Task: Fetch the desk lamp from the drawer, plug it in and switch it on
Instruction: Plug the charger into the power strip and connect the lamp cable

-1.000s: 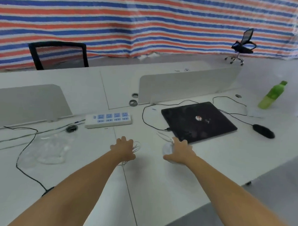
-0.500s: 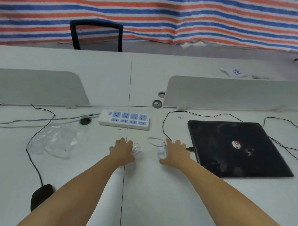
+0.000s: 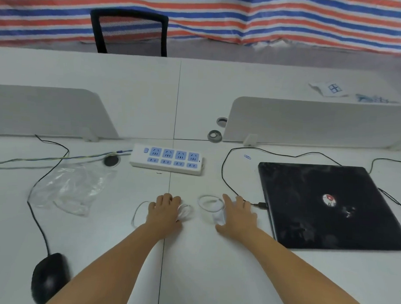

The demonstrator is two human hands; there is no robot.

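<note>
Lamp parts, small and white (image 3: 217, 215), lie on the white desk (image 3: 213, 277) under a person's right hand (image 3: 237, 218), whose fingers spread flat over them. The left hand (image 3: 164, 211) presses palm-down on a coil of thin white cord (image 3: 185, 211); whether either hand actually grips cannot be told. A white power strip (image 3: 167, 159) sits just beyond, a closed black laptop (image 3: 329, 206) to the right.

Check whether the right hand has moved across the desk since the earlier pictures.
No. The right hand still rests just left of the laptop, by its plugged-in cable; only the camera turned.
</note>
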